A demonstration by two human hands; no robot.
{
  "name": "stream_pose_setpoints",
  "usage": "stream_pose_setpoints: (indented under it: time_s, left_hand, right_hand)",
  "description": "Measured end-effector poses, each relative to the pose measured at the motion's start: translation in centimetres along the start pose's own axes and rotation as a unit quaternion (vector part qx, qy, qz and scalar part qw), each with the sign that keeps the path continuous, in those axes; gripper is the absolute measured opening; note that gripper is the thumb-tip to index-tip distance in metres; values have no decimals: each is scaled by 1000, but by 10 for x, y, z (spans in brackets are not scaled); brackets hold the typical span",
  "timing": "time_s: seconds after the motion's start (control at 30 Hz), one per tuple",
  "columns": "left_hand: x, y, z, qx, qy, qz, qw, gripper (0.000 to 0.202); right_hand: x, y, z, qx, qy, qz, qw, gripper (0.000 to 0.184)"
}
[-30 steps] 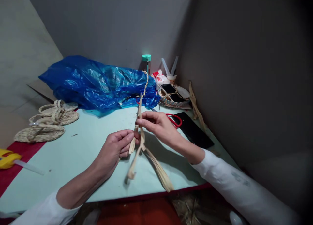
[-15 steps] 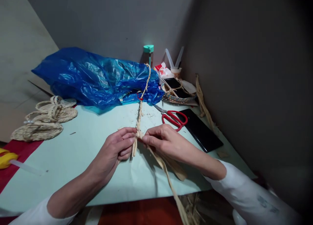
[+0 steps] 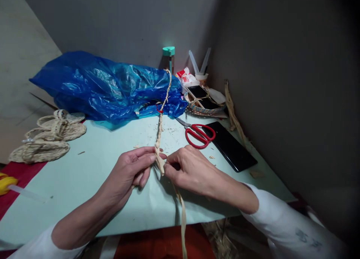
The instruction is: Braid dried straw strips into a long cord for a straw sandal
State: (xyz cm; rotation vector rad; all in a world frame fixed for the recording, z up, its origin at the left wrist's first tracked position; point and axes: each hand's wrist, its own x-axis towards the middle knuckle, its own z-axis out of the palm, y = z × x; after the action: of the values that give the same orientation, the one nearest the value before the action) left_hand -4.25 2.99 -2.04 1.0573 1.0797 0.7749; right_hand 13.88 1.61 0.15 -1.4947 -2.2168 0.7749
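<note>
A thin braid of dry straw [image 3: 160, 127] runs from the blue plastic bag [image 3: 107, 88] toward me across the pale green table [image 3: 92, 165]. My left hand [image 3: 132, 170] pinches the near end of the braid between thumb and fingers. Right beside it, my right hand [image 3: 188, 170] is closed on the loose straw strips [image 3: 182, 217], which trail down over the table's front edge.
Red-handled scissors [image 3: 198, 135] and a black phone [image 3: 229, 146] lie right of the braid. A small basket [image 3: 205, 105] with clutter and a teal-capped bottle [image 3: 169, 58] stand at the back wall. Woven straw sandals [image 3: 47, 137] sit at the left. A yellow tool [image 3: 5, 184] is at the left edge.
My right hand dropped from above the braid to the table beside my left hand. The loose strips swung from lying on the table to hanging over the front edge.
</note>
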Motion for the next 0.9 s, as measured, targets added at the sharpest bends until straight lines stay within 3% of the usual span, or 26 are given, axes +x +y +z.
stream_pose_setpoints:
  time_s: [0.6, 0.77, 0.9]
  left_hand:
    - [4, 0, 6, -1, 49, 1, 999, 25]
    - [4, 1, 8, -10, 62, -10, 998, 27]
    - [3, 1, 5, -17, 41, -2, 999, 27]
  right_hand:
    - [-1, -5, 3, -46, -40, -33, 998, 24]
    - [-1, 0, 0, 2, -68, -70, 995, 25]
    - [1, 7, -12, 80, -77, -69, 991, 40]
